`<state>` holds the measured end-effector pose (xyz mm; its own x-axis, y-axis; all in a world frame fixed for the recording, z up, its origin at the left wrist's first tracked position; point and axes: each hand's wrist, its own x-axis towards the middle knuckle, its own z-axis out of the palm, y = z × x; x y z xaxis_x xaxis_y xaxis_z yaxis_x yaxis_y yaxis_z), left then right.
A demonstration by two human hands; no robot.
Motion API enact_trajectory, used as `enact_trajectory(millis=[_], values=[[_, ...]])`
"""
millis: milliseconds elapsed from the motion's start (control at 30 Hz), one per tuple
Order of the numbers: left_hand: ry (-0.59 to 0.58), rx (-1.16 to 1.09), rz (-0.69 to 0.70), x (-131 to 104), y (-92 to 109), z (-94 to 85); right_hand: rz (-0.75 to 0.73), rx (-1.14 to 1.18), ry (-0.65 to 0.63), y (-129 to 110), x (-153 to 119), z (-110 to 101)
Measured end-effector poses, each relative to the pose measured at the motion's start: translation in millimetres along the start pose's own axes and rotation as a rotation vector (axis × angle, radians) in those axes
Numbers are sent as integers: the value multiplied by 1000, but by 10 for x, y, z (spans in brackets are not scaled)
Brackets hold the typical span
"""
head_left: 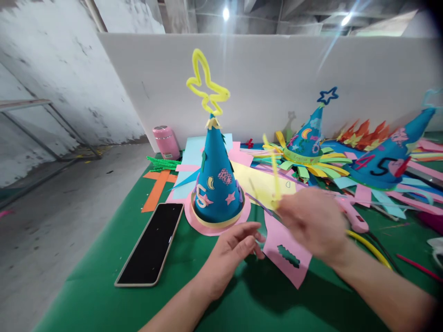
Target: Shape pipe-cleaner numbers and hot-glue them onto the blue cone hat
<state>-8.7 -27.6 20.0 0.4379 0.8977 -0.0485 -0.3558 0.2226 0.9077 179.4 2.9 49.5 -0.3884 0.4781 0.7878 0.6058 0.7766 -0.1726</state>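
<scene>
A blue paper cone hat (217, 170) stands upright on a pink ring brim (195, 226), with a yellow pipe-cleaner star (207, 85) on its tip. My left hand (238, 246) is just in front of the brim at its right, fingers apart and curved, with nothing seen in them. To the right, my right hand (311, 221) is closed on a thin yellow strip (276, 177), which sticks up from its fingertips and is blurred. Below the hands lies a pink sheet (292, 272) with a cut-out hole.
A black-screened phone (150, 244) lies at left. Behind are a pink bottle (166, 142), green pipe cleaners (161, 164) and orange paper (155, 191). Two more blue hats (306, 138) (389, 157), paper strips and a pink glue gun (353, 214) with a cord are at right.
</scene>
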Motion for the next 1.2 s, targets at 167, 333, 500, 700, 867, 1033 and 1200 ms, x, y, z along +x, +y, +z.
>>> enact_trajectory(millis=[167, 333, 500, 700, 867, 1033, 1200], values=[[252, 243, 95, 8, -49, 63, -149, -5, -225, -204, -132, 333], [326, 221, 124, 25, -39, 33, 116, 202, -154, -205, -202, 357], [284, 96, 158, 17, 27, 12, 721, 633, -289, -199, -154, 321], [161, 123, 39, 15, 47, 1, 1108, 1150, -106, -126, -171, 410], [166, 126, -17, 29, 87, -28, 933, 910, -300, -132, -206, 351], [105, -123, -33, 32, 169, -26, 745, 807, -354, -199, -200, 316], [-6, -106, -144, 27, 107, -37, 782, 876, -322, -254, -215, 335]])
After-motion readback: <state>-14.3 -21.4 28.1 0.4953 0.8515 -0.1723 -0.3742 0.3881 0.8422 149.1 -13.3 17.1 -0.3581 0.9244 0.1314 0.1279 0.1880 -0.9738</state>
